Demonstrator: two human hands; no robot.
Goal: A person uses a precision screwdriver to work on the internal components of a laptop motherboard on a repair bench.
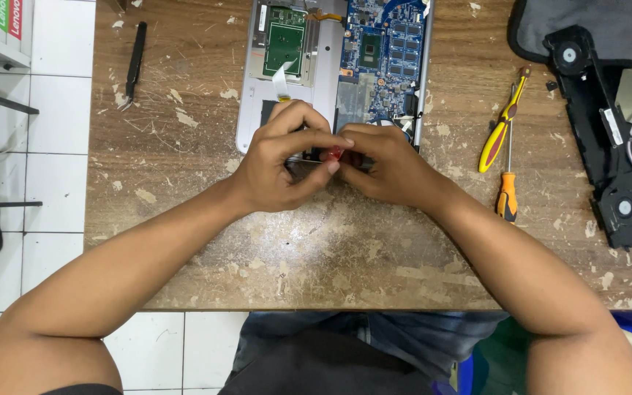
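A small red thing (336,153) sits pinched between the two hands, right at the near edge of an opened laptop (330,66). Only a tiny bit of the red shows, so what it is cannot be told. The left hand (287,157) has its thumb and fingers closed on it from one side. The right hand (389,164) is closed on it from the other side, and the fingertips of both hands touch. The hands hide the near part of the laptop.

The laptop lies with its cover off. A blue board (385,51) and a green board (284,40) show inside, with a white flat cable (281,80) just above the left hand.

All this rests on a worn wooden table (184,219) with chipped paint. To the right, well apart from the hands, lie a yellow screwdriver (501,123) and an orange screwdriver (507,186), close together. Farther right is a black part with round fans (608,139). At the far left lie black tweezers (135,62).
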